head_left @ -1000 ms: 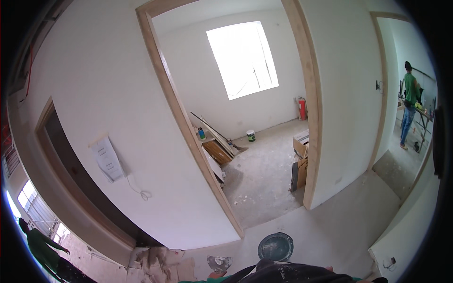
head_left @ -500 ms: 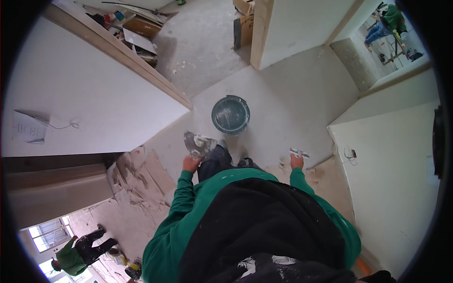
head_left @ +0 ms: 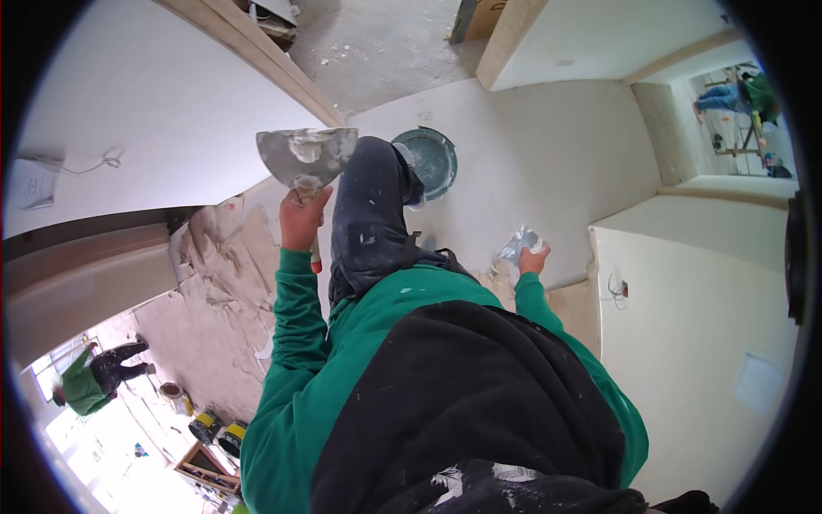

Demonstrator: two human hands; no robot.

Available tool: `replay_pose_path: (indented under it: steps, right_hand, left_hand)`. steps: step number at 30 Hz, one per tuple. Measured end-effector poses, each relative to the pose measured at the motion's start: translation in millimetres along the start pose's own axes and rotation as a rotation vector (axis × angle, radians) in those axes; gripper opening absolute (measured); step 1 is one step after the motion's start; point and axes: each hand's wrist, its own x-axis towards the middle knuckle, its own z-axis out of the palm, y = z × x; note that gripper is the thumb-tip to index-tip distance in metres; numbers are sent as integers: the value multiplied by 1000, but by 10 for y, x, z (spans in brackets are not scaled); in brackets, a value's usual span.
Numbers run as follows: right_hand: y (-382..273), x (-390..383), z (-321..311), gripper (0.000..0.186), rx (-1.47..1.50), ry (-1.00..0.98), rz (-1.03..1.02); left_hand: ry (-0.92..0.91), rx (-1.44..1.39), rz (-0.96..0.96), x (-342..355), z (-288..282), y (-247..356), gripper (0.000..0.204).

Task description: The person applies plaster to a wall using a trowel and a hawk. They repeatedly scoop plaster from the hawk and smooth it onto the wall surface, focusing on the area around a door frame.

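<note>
Left hand (head_left: 301, 221): grips broad scraper (head_left: 289, 158), likely keeping paste (head_left: 306, 149) aboard | Right hand (head_left: 534, 258): grasps metal blade (head_left: 516, 244) | Tub (head_left: 440, 163): beside foot (head_left: 414, 187), presumably for reach

Building interior under construction or renovation; cannot tell if home or office. Signs of it: plain white wall (head_left: 188, 103), wood-coloured door frame (head_left: 514, 41), bare grey floor (head_left: 548, 154). Loose wires (head_left: 612, 292) come out of other wall. Brown floor covering (head_left: 227, 257), wrinkled and stained, lies at left. Round dark tub (head_left: 440, 160) stands on floor, buckets (head_left: 205, 426) farther away. Wide metal blade (head_left: 295, 154) carries pale paste. Co-worker in green top (head_left: 83, 387) at far left.
</note>
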Motion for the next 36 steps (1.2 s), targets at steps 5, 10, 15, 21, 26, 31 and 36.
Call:
replay_pose_path:
  steps: [5,10,15,21,26,31,36]
  right_hand:
    - [-567,249,404,38,568,-259,-62]
    - [-1192,229,460,33,943,-540,-31]
    - [-2614,-504,-590,47,1013,-682,-322]
    - [-4428,-1959,-2718,44,697,-604,-962]
    - [-4719,-3283,-4338,39,807,-627,-1245]
    - [-4652,-4530,-5611,40,654,-452,-1460]
    - [-5553,-4618,-6141,40,616,-87,-1808]
  left_hand:
    - [-35,-17,59,-22,103,134,30]
    - [-32,-18,130,-42,144,148,32]
    - [-48,-16,211,-451,98,698,33]
    - [-61,222,428,-1372,-476,1877,36]
    - [-122,260,607,-2525,-1071,2861,34]
    - [-1,249,850,-3699,-1741,3346,32]
    - [178,127,970,-3738,-1967,3741,31]
